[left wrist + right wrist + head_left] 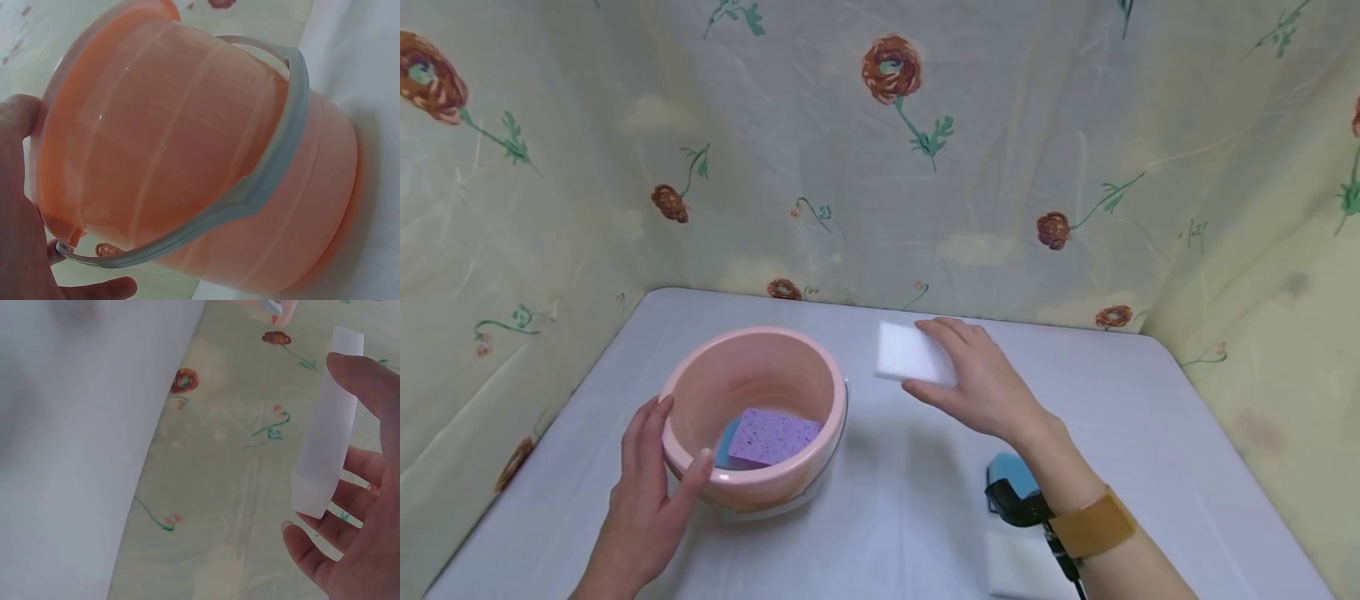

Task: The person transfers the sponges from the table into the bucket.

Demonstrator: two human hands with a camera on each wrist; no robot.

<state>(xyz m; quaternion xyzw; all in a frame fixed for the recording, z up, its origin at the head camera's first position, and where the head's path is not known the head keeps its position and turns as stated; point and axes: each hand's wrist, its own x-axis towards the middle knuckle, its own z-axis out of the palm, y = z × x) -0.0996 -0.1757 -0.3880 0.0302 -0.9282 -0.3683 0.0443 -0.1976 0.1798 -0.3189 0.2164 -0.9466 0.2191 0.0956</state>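
My left hand (643, 492) holds the pink bucket (752, 333) at the left of its rim, thumb at the front and fingers along the left side. In the left wrist view the bucket's grey handle (275, 169) hangs down against its outer wall. Inside the bucket, a purple sponge (775, 437) lies over a blue one, which is mostly hidden. Right of the bucket, my right hand (977, 375) pinches a white sponge block (910, 354) between thumb and fingers, above the table. The right wrist view shows this block (328, 431) edge-on.
On the white table (895, 533), near the front right, lie a blue sponge (1013, 473) and a white block (1026, 567), both partly covered by my right forearm and wrist camera. A flowered cloth (985, 192) hangs round the table's back and sides.
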